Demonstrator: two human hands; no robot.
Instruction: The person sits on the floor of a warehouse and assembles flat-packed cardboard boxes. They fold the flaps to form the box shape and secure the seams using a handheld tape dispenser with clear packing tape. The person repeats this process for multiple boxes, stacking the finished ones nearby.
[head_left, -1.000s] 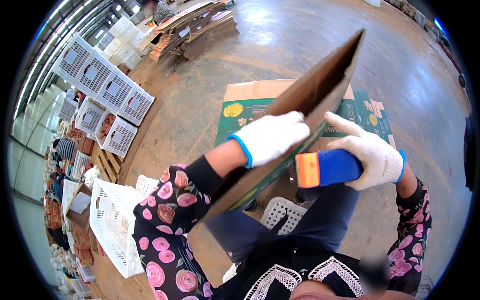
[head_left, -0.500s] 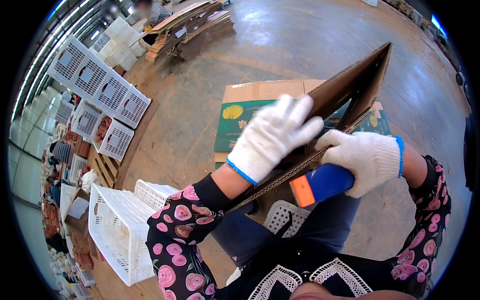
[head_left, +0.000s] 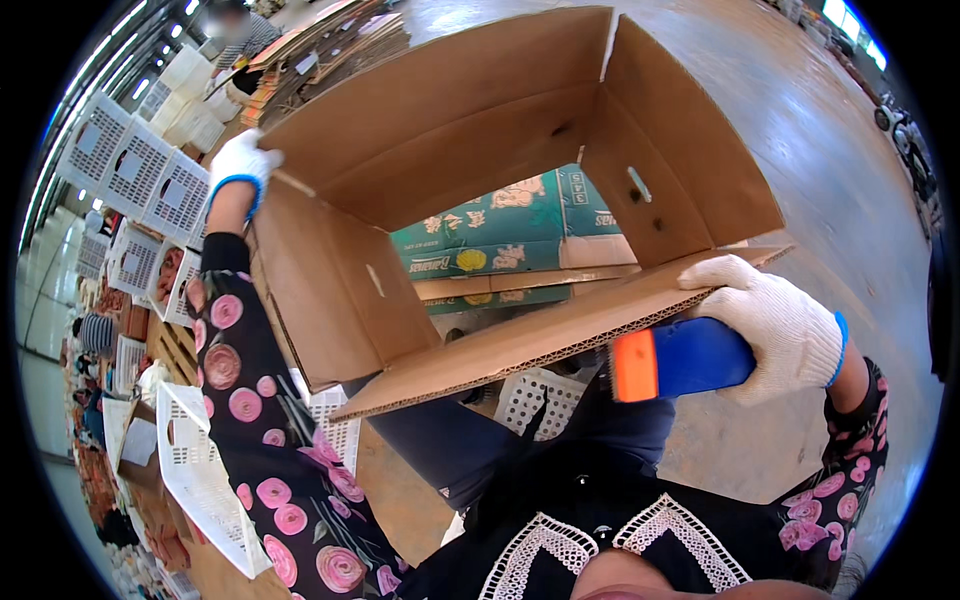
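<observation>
An opened-out brown cardboard box (head_left: pixel 480 110) stands up before me, its flaps spread and its middle see-through. My left hand (head_left: pixel 243 165), in a white knit glove, grips its far left corner; motion blurs the fingers a little. My right hand (head_left: pixel 775 325), gloved too, is wrapped round a blue tape dispenser (head_left: pixel 703 358) with an orange end. The fingers of that hand also press on the near flap's right edge. Through the box, flattened green printed cardboard (head_left: pixel 500 225) shows on the floor.
White plastic crates (head_left: pixel 130 165) are stacked on the left, by a wooden pallet (head_left: pixel 172 350). Another white crate (head_left: pixel 205 480) lies near my left arm. A perforated white stool (head_left: pixel 540 405) is between my legs. Behind the box are piled cardboard sheets (head_left: pixel 330 50) and a person (head_left: pixel 245 35).
The folded box has been opened out into a wide rectangular frame. My left hand has moved from the middle to its far left corner; my right hand still holds the tape dispenser.
</observation>
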